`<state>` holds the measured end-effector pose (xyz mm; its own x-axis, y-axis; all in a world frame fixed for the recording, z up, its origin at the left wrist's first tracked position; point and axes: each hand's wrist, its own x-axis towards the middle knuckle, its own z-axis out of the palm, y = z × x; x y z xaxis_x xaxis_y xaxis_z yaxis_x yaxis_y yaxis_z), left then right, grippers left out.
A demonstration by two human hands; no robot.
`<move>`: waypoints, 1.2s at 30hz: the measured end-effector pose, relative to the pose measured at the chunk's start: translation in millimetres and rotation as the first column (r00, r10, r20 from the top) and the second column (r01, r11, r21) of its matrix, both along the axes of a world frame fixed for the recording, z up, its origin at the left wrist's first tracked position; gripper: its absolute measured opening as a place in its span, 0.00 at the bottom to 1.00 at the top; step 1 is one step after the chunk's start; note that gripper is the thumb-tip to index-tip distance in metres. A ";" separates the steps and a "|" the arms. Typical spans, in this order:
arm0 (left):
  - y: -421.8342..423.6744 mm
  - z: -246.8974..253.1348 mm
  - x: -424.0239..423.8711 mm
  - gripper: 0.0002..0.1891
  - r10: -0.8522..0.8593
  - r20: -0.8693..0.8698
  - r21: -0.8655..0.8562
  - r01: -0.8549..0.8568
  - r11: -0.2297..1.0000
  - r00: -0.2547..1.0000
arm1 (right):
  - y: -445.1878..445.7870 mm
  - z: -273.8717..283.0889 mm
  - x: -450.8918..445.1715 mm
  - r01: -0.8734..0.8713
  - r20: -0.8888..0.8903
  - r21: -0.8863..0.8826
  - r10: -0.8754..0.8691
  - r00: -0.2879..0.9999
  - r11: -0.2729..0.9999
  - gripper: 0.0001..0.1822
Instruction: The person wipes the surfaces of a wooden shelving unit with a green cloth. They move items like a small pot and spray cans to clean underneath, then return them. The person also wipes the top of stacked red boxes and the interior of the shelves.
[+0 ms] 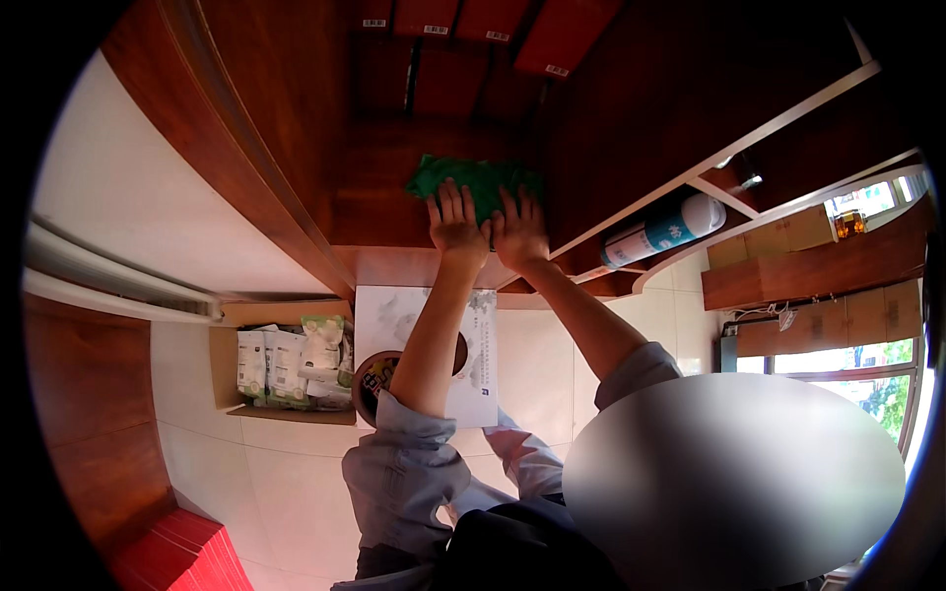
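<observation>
A crumpled green cloth [477, 185] lies on the wooden shelf [369, 214] in front of me. My left hand [457, 221] rests flat on its near side, fingers extended and slightly apart. Beside it, my right hand [522, 233] is also laid on the cloth with spread fingers, and the thumbs almost meet. Neither hand is closed around the fabric. Parts of the cloth are hidden under the fingers.
Red boxes [451, 81] are stacked at the shelf's back. Below my arms stands a white printed box [477, 399] bearing a round container [366, 377]. An open carton [222, 369] of packets sits left of it. A white-and-teal cylinder [665, 230] lies in a right-hand compartment.
</observation>
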<state>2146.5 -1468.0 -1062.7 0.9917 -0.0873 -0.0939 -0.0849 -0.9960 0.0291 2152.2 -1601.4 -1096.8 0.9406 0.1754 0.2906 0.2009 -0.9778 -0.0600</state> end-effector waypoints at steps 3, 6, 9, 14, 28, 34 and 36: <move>11.2 0.6 -16.5 0.40 -0.031 0.036 -0.025 0.032 0.999 0.999 | 20.2 28.5 -23.2 0.046 -0.036 0.239 -0.038 0.999 0.970 0.26; 20.3 2.4 -35.6 0.41 -0.069 0.104 -0.143 0.083 0.986 0.992 | 23.6 37.3 -41.0 0.041 -0.012 0.305 -0.040 0.999 0.951 0.19; 23.5 3.3 -60.9 0.44 -0.158 0.135 -0.085 0.170 0.982 0.978 | 27.1 34.8 -58.5 0.031 -0.006 0.456 -0.031 0.999 0.890 0.12; 41.0 6.7 -81.2 0.27 0.129 0.251 -0.784 0.123 0.609 0.959 | 76.5 54.9 -78.6 0.270 -0.299 0.947 0.166 0.940 0.173 0.09; 119.4 119.0 -271.8 0.34 -0.251 -0.148 -0.953 -0.205 -0.222 0.957 | 95.8 179.5 -251.2 0.502 -0.310 0.864 0.759 0.572 -0.025 0.07; 120.9 111.4 -342.9 0.23 -0.273 -0.271 -0.949 -0.304 -0.084 0.923 | 86.4 183.2 -295.3 0.459 -0.433 0.852 0.830 0.353 0.250 0.09; 124.6 112.3 -356.8 0.22 -0.256 -0.319 -0.937 -0.344 -0.059 0.913 | 88.6 179.8 -302.7 0.418 -0.450 0.855 0.841 0.301 0.308 0.10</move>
<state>1789.7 -1343.4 -950.4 0.9143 -0.3391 -0.2214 0.2718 0.1084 0.9562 1849.4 -1512.8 -917.1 0.6057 0.7152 -0.3486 -0.3993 -0.1057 -0.9107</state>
